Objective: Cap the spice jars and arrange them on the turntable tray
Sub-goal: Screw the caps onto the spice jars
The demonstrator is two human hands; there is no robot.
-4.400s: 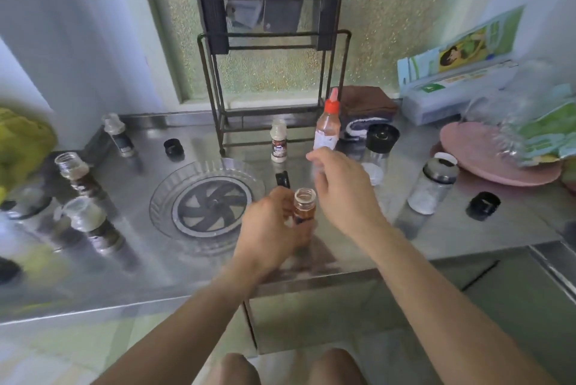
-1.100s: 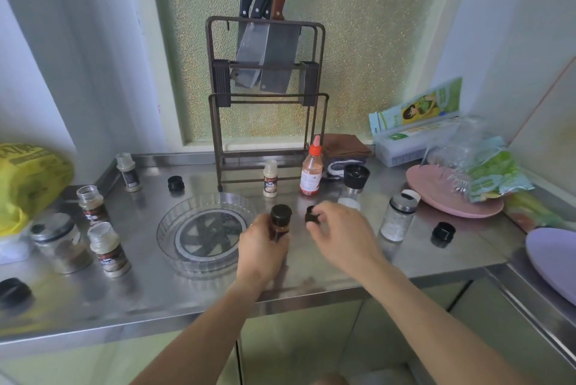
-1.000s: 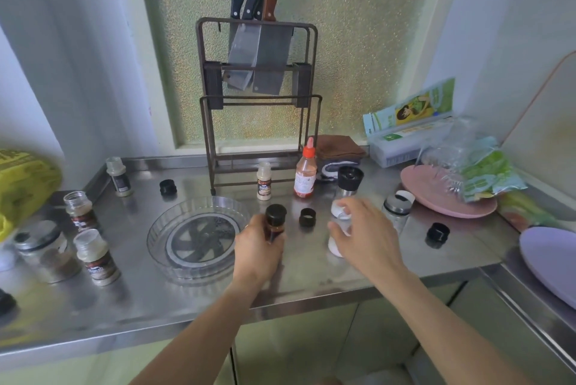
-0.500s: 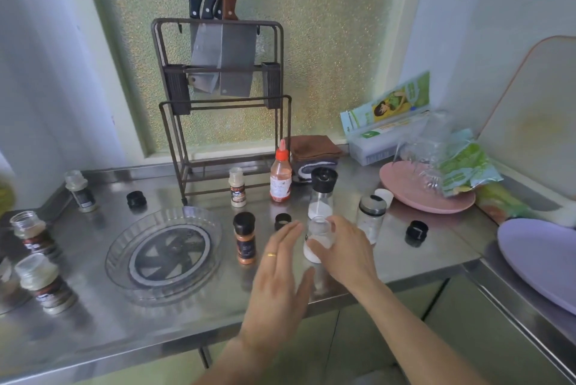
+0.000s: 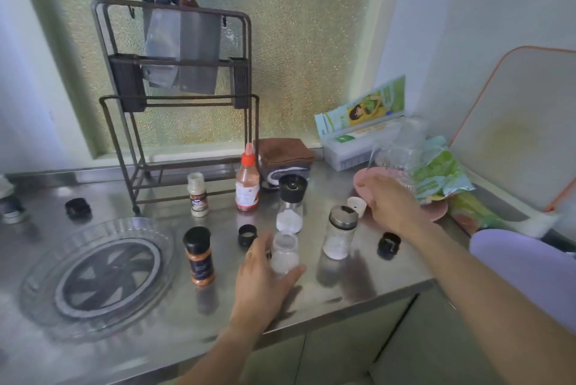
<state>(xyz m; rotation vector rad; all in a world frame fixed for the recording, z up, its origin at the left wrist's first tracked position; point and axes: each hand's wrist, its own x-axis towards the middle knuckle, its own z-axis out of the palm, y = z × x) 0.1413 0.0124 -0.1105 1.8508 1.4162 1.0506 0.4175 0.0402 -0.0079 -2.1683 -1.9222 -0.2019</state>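
Observation:
My left hand point(image 5: 261, 275) grips a small uncapped jar of white powder point(image 5: 284, 255) standing near the counter's front edge. My right hand point(image 5: 392, 205) reaches to the right of it, fingers loosely curved, fingertips at a white cap point(image 5: 356, 205) beside the pink plate; I cannot tell whether they touch it. A brown spice jar with a black cap point(image 5: 198, 257) stands alone left of my left hand. The clear turntable tray point(image 5: 37, 275) lies at the left with no jars on it. Loose black caps lie at centre point(image 5: 247, 234), at right point(image 5: 389, 245) and at back left point(image 5: 78, 207).
Behind stand a white-lidded jar point(image 5: 197, 194), a red-capped sauce bottle point(image 5: 247, 186), a black-topped grinder point(image 5: 291, 207) and a metal-lidded shaker point(image 5: 340, 233). A knife rack point(image 5: 174, 98) stands at the back. The pink plate point(image 5: 438, 213), bags and a purple plate point(image 5: 530, 275) are on the right.
My left hand let go of the capped brown jar and took the white-powder jar. My right hand left that jar and moved right to the white cap. The view turned rightward.

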